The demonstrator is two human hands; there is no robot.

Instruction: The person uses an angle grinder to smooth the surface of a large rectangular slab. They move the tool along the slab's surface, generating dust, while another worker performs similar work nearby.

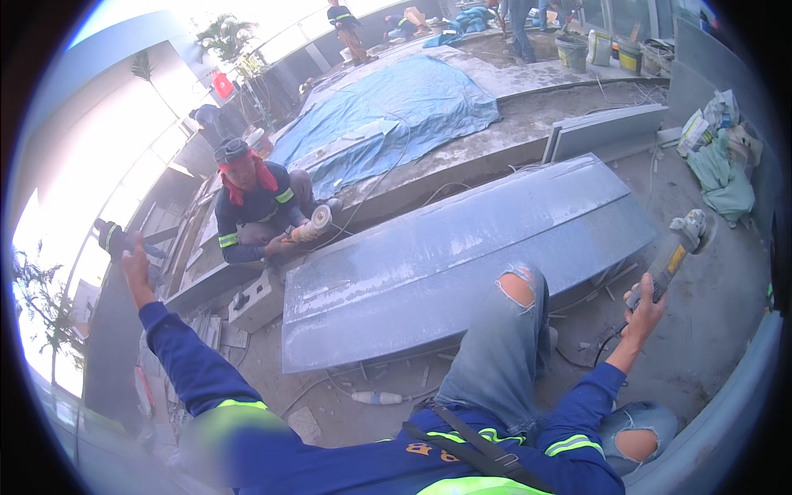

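Observation:
My left hand [137, 266] is raised at the far left with its arm stretched out. One finger points up, and nothing shows in the hand. Out to the right, my right hand [647, 308] grips the grey and yellow body of an angle grinder [668, 266], whose head and disc are at the far end, apart from the slabs. Two long grey slabs [462, 260] lie lengthwise in front of my knees. Beyond their left end a crouching co-worker [254, 198] holds another angle grinder [305, 231] with a pale round disc.
Cables and a white connector [378, 398] lie on the floor near my legs. A pale block [257, 301] stands left of the slabs. Behind are a blue tarp [396, 115], stacked panels [606, 132], buckets [572, 51] and other workers. Sacks [719, 169] lie at right.

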